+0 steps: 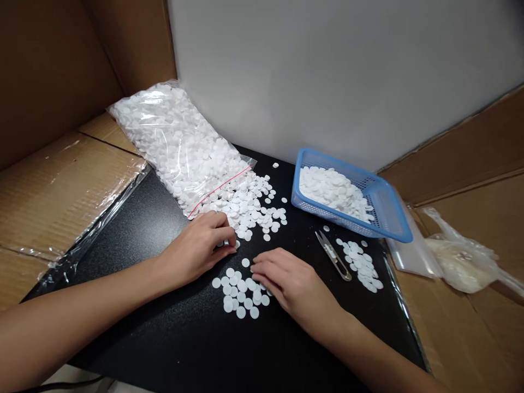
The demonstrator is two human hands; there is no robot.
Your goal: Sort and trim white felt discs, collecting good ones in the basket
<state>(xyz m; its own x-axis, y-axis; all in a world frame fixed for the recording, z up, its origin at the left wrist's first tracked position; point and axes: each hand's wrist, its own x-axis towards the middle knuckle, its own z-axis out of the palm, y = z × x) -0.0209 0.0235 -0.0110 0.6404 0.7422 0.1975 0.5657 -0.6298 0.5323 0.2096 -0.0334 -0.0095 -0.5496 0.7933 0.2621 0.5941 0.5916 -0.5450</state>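
Note:
Small white round discs lie spread over a black tabletop (pixel 147 327). My left hand (pixel 200 240) has curled fingers at the lower edge of the spilled discs (pixel 254 207), with the thumb and index tips close together at a white disc (pixel 237 244). My right hand (pixel 290 281) lies low with its fingers stretched out, the tips at the right side of a loose group of discs (pixel 241 297). It covers some of them. Beyond my left hand, a clear zip bag (pixel 176 142) full of discs lies with its red-lined mouth toward the spill.
A blue plastic basket (pixel 393 218) holding discs stands at the back right. Thread snips (pixel 333 256) lie beside another disc group (pixel 362 265). Right of the table are a knotted plastic bag (pixel 462 262) and cardboard (pixel 483 327). A pale wall (pixel 327 71) rises behind.

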